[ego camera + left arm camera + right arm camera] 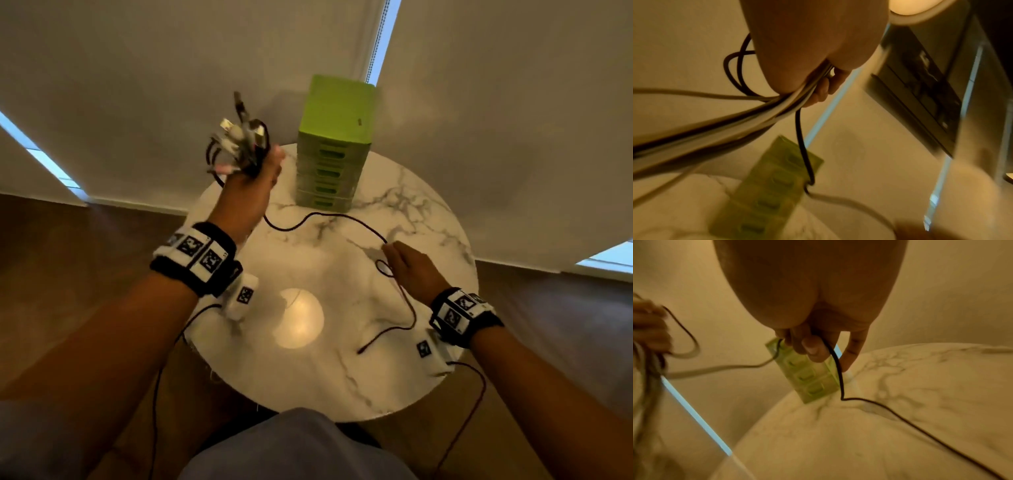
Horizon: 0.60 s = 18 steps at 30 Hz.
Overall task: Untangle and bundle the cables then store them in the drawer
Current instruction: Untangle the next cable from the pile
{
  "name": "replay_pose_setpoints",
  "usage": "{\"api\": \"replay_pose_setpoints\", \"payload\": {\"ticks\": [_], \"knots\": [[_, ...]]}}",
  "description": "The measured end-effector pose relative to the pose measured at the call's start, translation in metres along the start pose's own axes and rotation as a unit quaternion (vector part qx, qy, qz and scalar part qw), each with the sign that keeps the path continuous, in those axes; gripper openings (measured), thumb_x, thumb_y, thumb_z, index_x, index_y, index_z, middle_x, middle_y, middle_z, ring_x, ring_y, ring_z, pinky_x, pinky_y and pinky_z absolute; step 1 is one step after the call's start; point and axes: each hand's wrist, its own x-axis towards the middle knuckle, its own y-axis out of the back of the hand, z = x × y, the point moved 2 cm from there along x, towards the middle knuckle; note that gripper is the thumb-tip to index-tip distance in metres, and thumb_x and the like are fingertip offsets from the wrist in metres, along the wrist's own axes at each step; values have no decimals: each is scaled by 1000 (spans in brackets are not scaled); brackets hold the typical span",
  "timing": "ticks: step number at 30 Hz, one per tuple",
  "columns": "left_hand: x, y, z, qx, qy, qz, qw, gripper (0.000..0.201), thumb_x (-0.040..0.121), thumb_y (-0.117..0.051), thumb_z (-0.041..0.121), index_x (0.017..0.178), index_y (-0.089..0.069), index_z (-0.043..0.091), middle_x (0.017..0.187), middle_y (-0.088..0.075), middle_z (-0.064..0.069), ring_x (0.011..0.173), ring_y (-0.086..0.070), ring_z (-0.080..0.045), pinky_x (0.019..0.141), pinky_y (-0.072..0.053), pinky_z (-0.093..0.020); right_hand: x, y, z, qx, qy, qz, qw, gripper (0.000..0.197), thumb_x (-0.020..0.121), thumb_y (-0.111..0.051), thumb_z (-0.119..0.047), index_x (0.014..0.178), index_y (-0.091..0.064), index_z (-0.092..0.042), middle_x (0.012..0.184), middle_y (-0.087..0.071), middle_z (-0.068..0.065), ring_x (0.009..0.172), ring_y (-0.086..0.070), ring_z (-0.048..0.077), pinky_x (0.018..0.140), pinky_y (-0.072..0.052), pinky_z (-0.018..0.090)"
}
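Both your forearms are bare, no sleeves reaching the wrists. On your left wrist sits a black band (195, 258) with white panels carrying black square-pattern markers, and a white camera block (240, 298) tagged with one more marker hangs just under it. A thin dark lead (161, 370) trails from it toward you. Your right wrist wears the same black band (462, 311) with marker panels, a white block (432, 349) beneath, and its own dark lead (469, 411) looping off. Near the bottom edge, grey-blue clothing (291, 448) covers your lap.
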Motion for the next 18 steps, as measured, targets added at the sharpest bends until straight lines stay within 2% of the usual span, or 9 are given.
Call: {"api": "replay_pose_setpoints", "payload": {"ticks": [2, 4, 5, 8, 10, 12, 14, 17, 18], "knots": [[-24, -33, -16, 71, 24, -109, 991, 55, 87, -52, 73, 96, -72, 23, 74, -64, 17, 73, -56, -4, 81, -45, -31, -2, 9, -22, 36, 15, 41, 998, 40, 106, -36, -41, 86, -53, -11, 71, -57, 0, 65, -52, 10, 63, -39, 26], [-44, -66, -26, 103, 37, -193, 975, 55, 91, -47, 73, 101, -72, 25, 77, -63, 18, 76, -57, -3, 80, -45, -29, -10, 17, -41, 50, 45, 75, 995, 37, 106, -37, -40, 80, -50, -17, 67, -54, -5, 61, -49, 4, 60, -37, 17], [-53, -82, -27, 103, 42, -223, 969, 50, 94, -46, 70, 95, -71, 26, 72, -62, 19, 74, -56, -3, 76, -43, -29, -19, 22, -49, 51, 56, 84, 994, 36, 107, -37, -39, 78, -49, -20, 68, -54, -5, 62, -50, 4, 61, -37, 16], [-70, -118, -28, -1, 85, -280, 956, 44, 96, -50, 64, 75, -65, 29, 54, -47, 16, 55, -42, -6, 58, -34, -27, -47, 31, -61, 38, 80, 73, 993, 31, 107, -37, -38, 77, -46, -33, 72, -57, -5, 69, -56, 11, 66, -42, 25], [-75, -138, -19, -47, 96, -305, 946, 35, 98, -55, 53, 85, -67, 23, 53, -43, 15, 48, -38, -4, 51, -30, -23, -67, 37, -56, 24, 74, 66, 995, 29, 106, -37, -40, 79, -47, -38, 73, -59, -5, 71, -58, 17, 67, -44, 29], [-78, -157, -7, -54, 81, -316, 944, 20, 98, -63, 37, 92, -68, 18, 55, -47, 16, 48, -41, -2, 51, -33, -21, -82, 42, -44, 24, 61, 74, 995, 28, 105, -39, -40, 84, -52, -27, 73, -59, -2, 70, -57, 16, 67, -43, 29], [-81, -178, 4, -79, 69, -328, 939, 8, 95, -69, 23, 89, -65, 20, 59, -41, 10, 49, -33, -7, 51, -28, -24, -97, 50, -25, 27, 42, 95, 994, 31, 105, -41, -38, 93, -56, -14, 78, -60, 0, 73, -57, 15, 68, -43, 28], [-88, -206, 18, -62, 33, -325, 943, 10, 87, -76, 38, 89, -71, 29, 63, -50, 4, 58, -37, -10, 60, -34, -28, -121, 61, 11, 27, -2, 128, 991, 28, 106, -41, -32, 101, -58, -9, 80, -58, -12, 73, -57, -2, 64, -39, 12], [-93, -215, 25, -46, 18, -329, 943, 11, 86, -76, 41, 91, -73, 32, 77, -39, 19, 61, -44, -7, 67, -40, -29, -130, 64, 30, 16, -27, 140, 990, 28, 106, -40, -31, 100, -58, -9, 78, -55, -17, 70, -56, -6, 63, -37, 7]]}}
